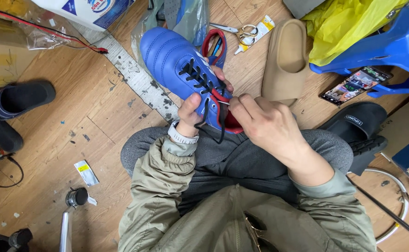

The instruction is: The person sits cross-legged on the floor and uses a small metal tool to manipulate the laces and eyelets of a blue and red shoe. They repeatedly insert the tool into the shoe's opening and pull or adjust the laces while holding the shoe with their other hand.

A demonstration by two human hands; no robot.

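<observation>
**A:** Wooden floor (87, 121), pretty scuffed, with a pale paint-flecked strip (134, 77) running diagonally across it. Person's sitting right on it, cross-legged in grey trousers and an olive jacket. What's in the hands?

**B:** A blue football boot (174, 58) with a red lining, held over the lap, toe pointing away from the person. The left hand (195, 109) grips it around the throat from the side, thumb on top of the tongue area, fingers (220, 74) curled round the far edge. The right hand (269, 126) sits at the boot's opening with thumb and forefinger pinched together on the black lace (209, 105). I think it's the lace end, but the knuckles cover that spot.

**A:** And the clutter around?

**B:** Loads. A tan slide sandal (286, 60) lies just beyond the right hand, and scissors (241, 31) plus a small tube (255, 33) lie past the boot. On the right, a blue plastic stool (391, 44) carries a yellow bag (339, 23), with a phone (356, 85) lit up below it and a black slide (358, 122) beside the knee. Off left there's a dark slipper (20, 98), and a small sachet (87, 172) lies near the left elbow.
</observation>
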